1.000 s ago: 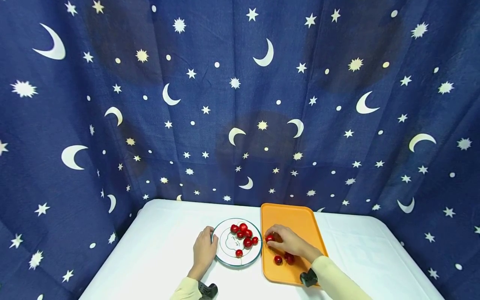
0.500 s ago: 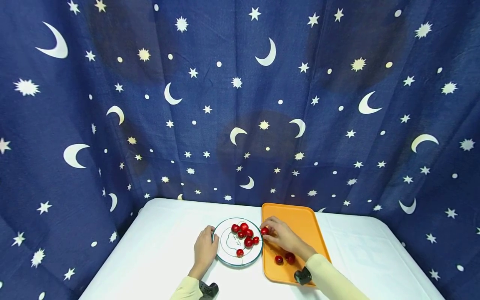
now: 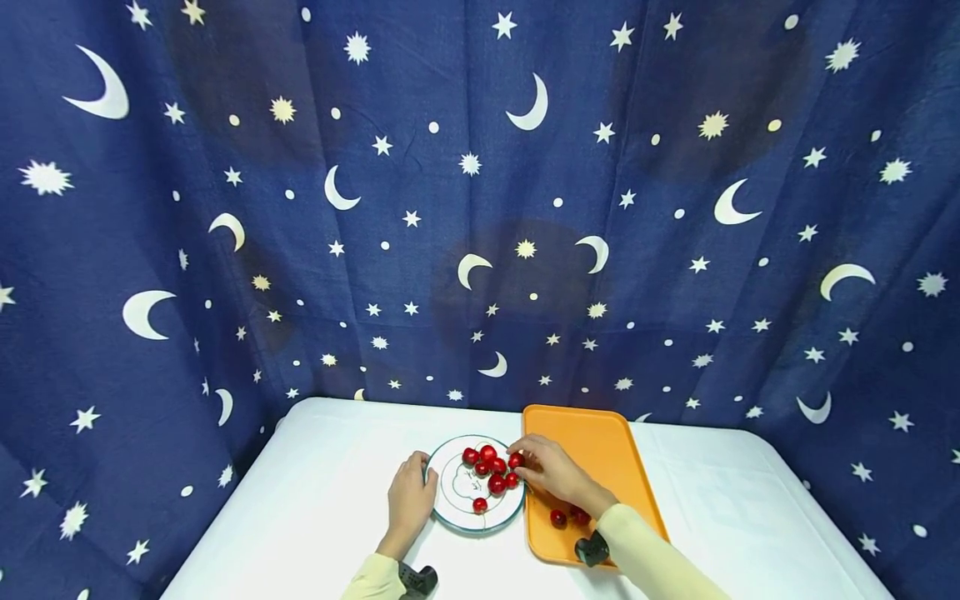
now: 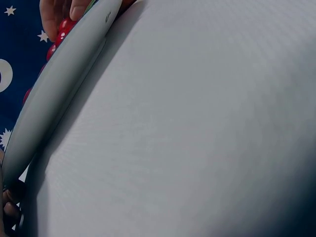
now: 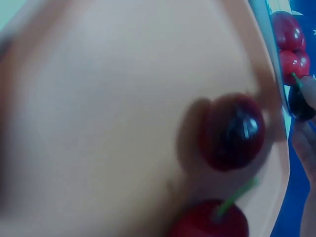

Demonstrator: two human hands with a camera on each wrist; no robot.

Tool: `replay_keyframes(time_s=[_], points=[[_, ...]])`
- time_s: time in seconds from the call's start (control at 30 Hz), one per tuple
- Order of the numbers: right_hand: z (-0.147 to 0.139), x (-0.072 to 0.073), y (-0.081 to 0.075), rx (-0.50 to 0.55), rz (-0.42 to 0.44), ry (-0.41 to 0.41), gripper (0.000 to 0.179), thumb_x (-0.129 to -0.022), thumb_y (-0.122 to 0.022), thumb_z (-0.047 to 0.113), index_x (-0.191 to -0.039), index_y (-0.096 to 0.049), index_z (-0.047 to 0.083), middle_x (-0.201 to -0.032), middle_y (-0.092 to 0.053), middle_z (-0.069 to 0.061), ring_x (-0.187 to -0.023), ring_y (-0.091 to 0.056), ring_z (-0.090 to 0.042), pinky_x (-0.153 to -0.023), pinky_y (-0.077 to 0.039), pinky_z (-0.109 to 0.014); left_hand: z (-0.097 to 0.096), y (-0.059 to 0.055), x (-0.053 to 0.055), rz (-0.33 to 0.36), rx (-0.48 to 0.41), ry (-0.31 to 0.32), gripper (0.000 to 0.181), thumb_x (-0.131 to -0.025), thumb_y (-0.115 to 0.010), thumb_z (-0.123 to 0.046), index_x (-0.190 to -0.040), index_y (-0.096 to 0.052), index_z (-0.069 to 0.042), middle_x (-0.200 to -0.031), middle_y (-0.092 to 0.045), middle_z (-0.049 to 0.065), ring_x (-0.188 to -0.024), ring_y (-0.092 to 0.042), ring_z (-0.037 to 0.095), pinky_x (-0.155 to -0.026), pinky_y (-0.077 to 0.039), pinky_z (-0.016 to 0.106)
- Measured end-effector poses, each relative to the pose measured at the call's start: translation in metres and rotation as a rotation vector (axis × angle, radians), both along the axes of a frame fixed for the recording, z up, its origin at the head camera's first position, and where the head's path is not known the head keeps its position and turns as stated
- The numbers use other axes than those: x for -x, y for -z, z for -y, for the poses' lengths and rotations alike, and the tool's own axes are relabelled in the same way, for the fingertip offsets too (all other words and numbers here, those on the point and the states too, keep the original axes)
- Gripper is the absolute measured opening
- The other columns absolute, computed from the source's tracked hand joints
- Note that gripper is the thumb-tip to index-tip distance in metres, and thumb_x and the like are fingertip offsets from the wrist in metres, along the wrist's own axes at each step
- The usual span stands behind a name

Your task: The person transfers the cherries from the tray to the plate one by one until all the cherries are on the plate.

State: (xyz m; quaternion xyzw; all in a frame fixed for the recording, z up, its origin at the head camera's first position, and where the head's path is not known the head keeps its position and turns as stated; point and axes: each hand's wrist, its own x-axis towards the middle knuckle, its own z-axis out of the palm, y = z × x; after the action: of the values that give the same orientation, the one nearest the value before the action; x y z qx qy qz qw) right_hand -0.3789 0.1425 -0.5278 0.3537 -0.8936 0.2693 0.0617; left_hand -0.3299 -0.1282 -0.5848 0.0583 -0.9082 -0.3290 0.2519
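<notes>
A white plate (image 3: 447,502) with a dark green rim lies on the table, with several red cherries (image 3: 497,484) on it. My left hand (image 3: 411,497) grips the plate's left edge; in the left wrist view its fingertips (image 4: 11,210) show beneath the rim. Thumb and fingers of my right hand (image 3: 555,469) pinch one cherry (image 3: 516,460) over the plate's right edge, close beside the others. The right wrist view shows this cherry (image 5: 299,104) dark, with a green stem by the thumb.
Right of the plate lies an orange tray (image 3: 588,425). On it, under my right forearm, rest a dark cherry (image 5: 232,131) and a green-stemmed cherry (image 5: 210,222). The table (image 3: 352,442) has a white cover, and a blue curtain (image 3: 420,275) with moons and stars hangs behind.
My right hand has moved left from over the tray to the plate's right edge, carrying the cherry. The left hand keeps its place on the plate.
</notes>
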Motion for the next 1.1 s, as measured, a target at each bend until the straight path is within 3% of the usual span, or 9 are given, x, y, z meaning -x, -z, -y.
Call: replay_keyframes(time_s=[0.23, 0.43, 0.63, 0.87, 1.1], points=[[0.006, -0.002, 0.002, -0.037, 0.063, 0.052, 0.031, -0.095, -0.073, 0.018, -0.125, -0.067, 0.013, -0.103, -0.068, 0.001, -0.088, -0.054, -0.012, -0.077, -0.047, -0.022, -0.001, 0.0, 0.0, 0.022, 0.008, 0.011, 0.016, -0.095, -0.062, -0.013, -0.109, -0.065, -0.005, -0.092, -0.069, 0.005, -0.087, -0.064, 0.019, -0.079, -0.055, 0.04], [0.006, -0.003, 0.002, -0.053, 0.047, 0.062, 0.032, -0.095, -0.073, 0.02, -0.126, -0.067, 0.017, -0.115, -0.068, 0.002, -0.098, -0.057, -0.015, -0.087, -0.053, -0.03, -0.002, 0.0, 0.0, 0.011, -0.01, 0.006, 0.018, -0.095, -0.062, -0.013, -0.11, -0.066, -0.004, -0.095, -0.07, 0.008, -0.089, -0.065, 0.021, -0.082, -0.056, 0.042], [0.005, -0.003, 0.003, -0.083, 0.014, 0.031, 0.031, -0.099, -0.068, 0.023, -0.129, -0.066, 0.017, -0.113, -0.065, 0.003, -0.098, -0.052, -0.012, -0.083, -0.047, -0.027, -0.002, 0.001, 0.0, 0.012, 0.0, 0.003, 0.018, -0.095, -0.062, -0.013, -0.11, -0.066, -0.005, -0.096, -0.071, 0.008, -0.09, -0.066, 0.022, -0.083, -0.057, 0.042], [-0.006, -0.002, -0.004, -0.052, 0.019, 0.048, 0.026, -0.1, -0.066, 0.022, -0.125, -0.067, 0.014, -0.118, -0.069, -0.002, -0.098, -0.059, -0.013, -0.09, -0.057, -0.034, -0.002, 0.001, 0.0, 0.001, -0.009, 0.013, 0.018, -0.094, -0.063, -0.013, -0.11, -0.066, -0.004, -0.095, -0.071, 0.009, -0.089, -0.066, 0.023, -0.082, -0.056, 0.043], [-0.031, -0.002, -0.01, -0.072, 0.066, -0.006, 0.02, -0.101, -0.064, 0.016, -0.119, -0.068, 0.008, -0.113, -0.071, -0.005, -0.094, -0.062, -0.015, -0.086, -0.057, -0.031, 0.0, 0.002, 0.0, -0.006, -0.012, 0.017, 0.019, -0.094, -0.062, -0.012, -0.11, -0.066, -0.004, -0.097, -0.071, 0.01, -0.092, -0.067, 0.025, -0.083, -0.057, 0.045]])
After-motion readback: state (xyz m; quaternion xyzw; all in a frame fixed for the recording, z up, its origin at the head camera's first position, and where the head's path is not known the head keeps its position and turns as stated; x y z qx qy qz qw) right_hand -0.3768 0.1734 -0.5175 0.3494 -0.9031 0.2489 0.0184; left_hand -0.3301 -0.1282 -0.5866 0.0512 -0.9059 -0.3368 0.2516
